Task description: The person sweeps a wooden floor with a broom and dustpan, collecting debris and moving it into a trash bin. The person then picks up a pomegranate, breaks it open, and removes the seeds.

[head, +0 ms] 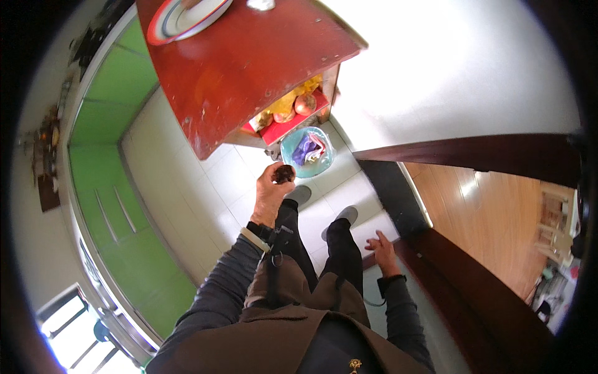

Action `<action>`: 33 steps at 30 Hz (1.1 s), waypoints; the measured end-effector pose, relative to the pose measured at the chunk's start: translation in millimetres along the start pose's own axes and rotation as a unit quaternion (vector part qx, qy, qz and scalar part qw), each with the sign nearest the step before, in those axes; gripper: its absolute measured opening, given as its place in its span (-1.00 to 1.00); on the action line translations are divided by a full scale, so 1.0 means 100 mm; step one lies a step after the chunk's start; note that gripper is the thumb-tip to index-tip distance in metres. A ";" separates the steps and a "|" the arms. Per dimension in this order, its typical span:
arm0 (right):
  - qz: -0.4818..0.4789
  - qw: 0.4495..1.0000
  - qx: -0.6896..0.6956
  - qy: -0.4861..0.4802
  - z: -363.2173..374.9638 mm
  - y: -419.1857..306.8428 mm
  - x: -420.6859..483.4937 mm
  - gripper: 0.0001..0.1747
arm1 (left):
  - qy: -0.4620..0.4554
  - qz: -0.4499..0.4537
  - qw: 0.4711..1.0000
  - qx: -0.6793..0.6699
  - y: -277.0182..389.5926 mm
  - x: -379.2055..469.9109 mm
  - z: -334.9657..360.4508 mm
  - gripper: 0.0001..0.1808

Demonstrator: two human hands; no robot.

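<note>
In front of my body, my left hand (272,191) holds a small dark brown object (283,174), whose exact kind I cannot tell. It appears just beside the rim of a light teal waste bin (288,164) lined with a clear bag, with purple and white wrappers (308,148) inside. My right hand (384,252) hangs lower at the right, fingers apart, holding nothing. Above the bin stands a red-brown wooden table (243,61). Onions (305,104) and a yellow mesh bag (285,103) sit on a red shelf under its top.
A red-rimmed enamel basin (161,28) stands on the table. Green cabinets (140,219) curve along the left under a counter. A white wall (434,93) rises at upper right, beside a dark wooden door frame (476,152) and a doorway to a wood floor (472,205).
</note>
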State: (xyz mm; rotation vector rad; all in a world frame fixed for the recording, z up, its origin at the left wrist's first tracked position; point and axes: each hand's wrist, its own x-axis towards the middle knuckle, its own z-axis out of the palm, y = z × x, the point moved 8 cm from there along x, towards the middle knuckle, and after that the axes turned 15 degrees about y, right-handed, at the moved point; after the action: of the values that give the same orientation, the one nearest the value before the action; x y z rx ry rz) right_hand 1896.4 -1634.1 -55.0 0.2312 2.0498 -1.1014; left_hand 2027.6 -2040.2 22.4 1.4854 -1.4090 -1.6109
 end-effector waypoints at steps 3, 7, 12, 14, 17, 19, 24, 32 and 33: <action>-0.080 0.991 -0.078 -0.077 0.18 -0.72 0.25 -0.37 | 0.013 -0.037 0.997 -0.061 -0.17 -0.36 0.01 -0.30; -0.135 0.976 -0.050 -0.164 0.75 -1.66 0.18 -0.47 | -0.009 -0.020 0.996 -0.088 -0.26 -0.66 0.12 -0.29; -0.166 0.960 -0.128 -0.187 1.51 -2.01 0.20 -0.49 | 0.032 -0.079 0.975 -0.204 -0.52 -0.75 0.03 -0.30; -0.181 0.952 -0.158 -0.189 1.75 -1.96 0.36 -0.50 | 0.063 -0.114 0.968 -0.214 -0.72 -0.74 -0.04 -0.27; -0.188 0.946 -0.206 -0.165 1.94 -1.78 0.78 -0.51 | 0.102 -0.110 0.965 -0.216 -0.98 -0.72 -0.11 -0.27; -0.250 0.922 -0.243 -0.168 2.09 -1.68 1.11 -0.53 | 0.131 -0.122 0.955 -0.235 -1.20 -0.76 -0.11 -0.28; -0.450 0.785 -0.381 -0.191 2.62 -1.53 1.95 -0.53 | 0.193 -0.201 0.912 -0.302 -1.90 -0.78 0.08 -0.34; -0.566 0.506 -0.600 -0.252 3.68 -1.09 2.75 -0.58 | 0.205 -0.235 0.849 -0.427 -2.87 -0.60 0.79 -0.38; -0.593 0.467 -0.604 -0.255 3.82 -1.01 2.80 -0.61 | 0.210 -0.221 0.840 -0.449 -2.97 -0.55 0.87 -0.38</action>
State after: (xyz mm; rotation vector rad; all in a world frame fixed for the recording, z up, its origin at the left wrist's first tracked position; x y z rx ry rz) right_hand 1868.1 -2044.1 -311.8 -2.2046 1.6698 0.0821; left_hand 2036.7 -1869.1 -240.6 1.4441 0.0163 -1.6791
